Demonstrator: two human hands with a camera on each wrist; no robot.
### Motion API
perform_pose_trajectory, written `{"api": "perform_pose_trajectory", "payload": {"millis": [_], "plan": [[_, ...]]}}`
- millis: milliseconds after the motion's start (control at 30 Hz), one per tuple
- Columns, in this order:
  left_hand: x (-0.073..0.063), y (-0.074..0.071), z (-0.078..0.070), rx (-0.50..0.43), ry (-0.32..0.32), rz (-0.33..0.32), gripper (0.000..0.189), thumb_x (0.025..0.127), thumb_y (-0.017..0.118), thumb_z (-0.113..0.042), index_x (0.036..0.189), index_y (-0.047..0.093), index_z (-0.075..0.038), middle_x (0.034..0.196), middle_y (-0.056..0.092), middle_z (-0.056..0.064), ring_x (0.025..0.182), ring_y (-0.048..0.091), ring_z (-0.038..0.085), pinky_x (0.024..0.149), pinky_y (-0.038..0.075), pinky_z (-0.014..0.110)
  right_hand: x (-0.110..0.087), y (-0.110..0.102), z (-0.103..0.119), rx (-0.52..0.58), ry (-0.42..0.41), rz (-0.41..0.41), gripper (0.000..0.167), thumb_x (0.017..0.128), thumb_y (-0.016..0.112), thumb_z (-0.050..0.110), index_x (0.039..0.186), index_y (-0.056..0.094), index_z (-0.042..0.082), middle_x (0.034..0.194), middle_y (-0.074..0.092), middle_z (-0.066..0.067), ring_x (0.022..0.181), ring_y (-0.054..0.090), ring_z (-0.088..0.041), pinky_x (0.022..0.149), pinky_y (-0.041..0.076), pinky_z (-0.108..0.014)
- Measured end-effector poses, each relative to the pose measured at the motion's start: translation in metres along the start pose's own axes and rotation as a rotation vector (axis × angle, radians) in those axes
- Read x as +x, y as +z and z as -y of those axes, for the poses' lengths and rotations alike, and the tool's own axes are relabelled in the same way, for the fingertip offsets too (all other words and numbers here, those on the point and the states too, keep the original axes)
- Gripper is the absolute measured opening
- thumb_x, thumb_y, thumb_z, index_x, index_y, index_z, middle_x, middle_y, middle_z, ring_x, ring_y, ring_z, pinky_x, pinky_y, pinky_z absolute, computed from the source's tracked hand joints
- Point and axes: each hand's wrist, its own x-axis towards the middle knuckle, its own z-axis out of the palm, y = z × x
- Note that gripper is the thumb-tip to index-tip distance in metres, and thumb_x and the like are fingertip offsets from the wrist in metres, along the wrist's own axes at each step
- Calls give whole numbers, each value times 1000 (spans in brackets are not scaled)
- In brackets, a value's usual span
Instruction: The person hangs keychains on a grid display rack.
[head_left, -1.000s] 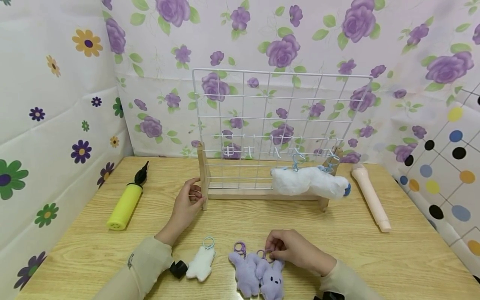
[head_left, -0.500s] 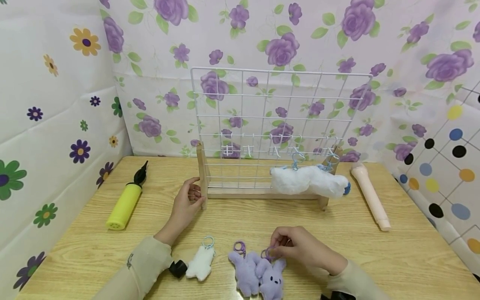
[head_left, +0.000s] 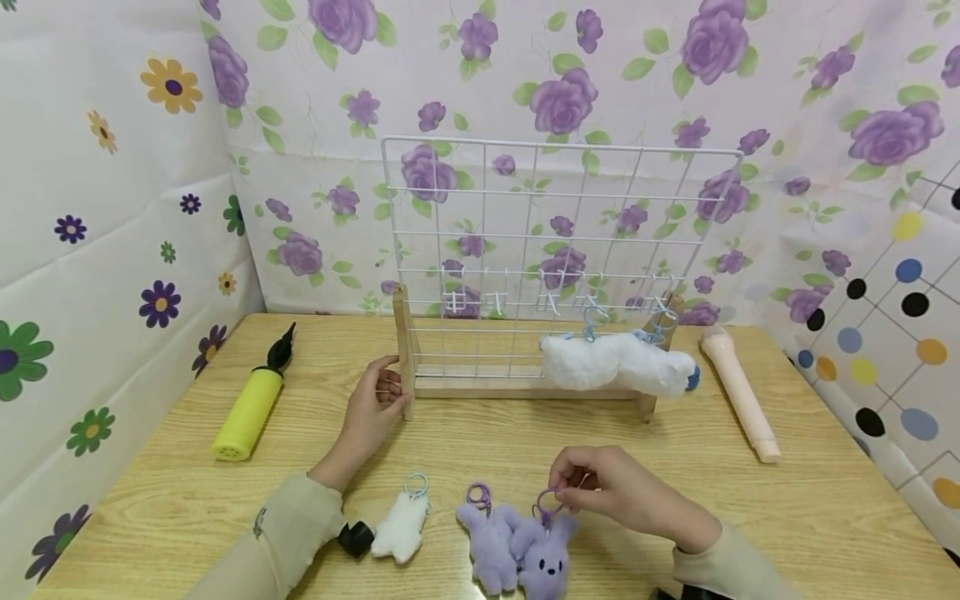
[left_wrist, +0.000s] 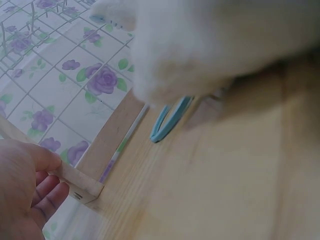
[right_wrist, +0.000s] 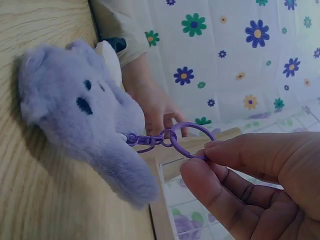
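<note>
My left hand (head_left: 372,402) grips the wooden upright (head_left: 405,350) at the left end of the white wire-grid rack (head_left: 525,387), thumb on its near side. With thumb and index finger my right hand (head_left: 621,487) pinches the purple ring (right_wrist: 186,124) of a lilac plush keychain (head_left: 547,557). This plush has dark eyes and long ears; its clasp stands upright above it. Beside it lies a second lilac plush keychain (head_left: 491,552), partly overlapped. A white plush keychain (head_left: 402,527) with a light-blue ring rests farther left, near my left sleeve.
Two white plush keychains (head_left: 585,363) hang by blue rings from the rack's right-hand hooks. Other white hooks (head_left: 497,302) carry nothing. A yellow hand pump (head_left: 251,414) lies left; a pale pink microphone-shaped stick (head_left: 742,396) lies right. Patterned cloth walls surround the table.
My right hand has moved up and to the right, drawing the purple ring upright and tilting the plush's head up. The left hand stays on the upright.
</note>
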Motion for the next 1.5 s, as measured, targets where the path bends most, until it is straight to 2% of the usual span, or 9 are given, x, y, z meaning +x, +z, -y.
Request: {"api": "perform_pose_trajectory", "payload": {"millis": [300,467,733,1033,1167,1267,1400,1500], "plan": [[0,1,1,9,9,-6,60,84,67,6,137,42,-5,109,56,18,93,58,26,77,51,18,-1,-10,14,-50,-12,-26,12,95,60,25,97,63,14,89,68,-5,74,63,-4,63,56,-23],[1,1,2,9,17,-7,60,83,68,7,137,42,-5,108,56,18,93,58,27,76,51,17,0,-17,17,-81,-44,-68,8,95,60,22,96,63,15,87,68,-7,73,63,-5,62,56,-24],[1,2,2,8,21,-4,60,84,67,7,137,42,-4,108,56,18,92,58,26,76,51,18,4,-29,21,-111,-59,-123,6,94,62,19,95,64,12,87,68,-3,73,63,-4,62,57,-25],[1,2,0,12,22,1,59,85,66,6,138,41,-4,109,55,18,93,57,26,76,51,19,9,-48,31,-134,-51,-168,6,94,61,14,96,64,9,87,68,-5,74,64,-5,63,57,-26],[2,1,0,6,16,2,60,85,67,6,138,42,-5,109,55,18,94,57,26,76,51,18,13,-55,36,-144,-49,-221,6,93,61,8,98,63,11,89,68,-5,76,65,-5,66,58,-26],[2,1,0,12,24,-4,59,85,67,6,137,42,-4,108,55,19,93,58,27,76,51,18,18,-59,39,-180,-41,-292,9,93,61,6,99,64,11,88,68,-3,76,64,-5,66,58,-25],[2,1,1,20,26,-7,60,84,67,7,137,41,-3,108,56,19,92,58,27,76,51,18,26,-65,42,-213,-52,-377,8,92,61,6,100,64,8,88,68,-5,75,66,-8,66,58,-25],[1,1,1,16,24,-10,62,83,68,8,137,41,-3,108,56,18,92,57,27,76,51,18,32,-71,45,-220,-38,-408,8,93,61,7,101,64,5,89,69,-8,75,66,-7,67,58,-25]]}}
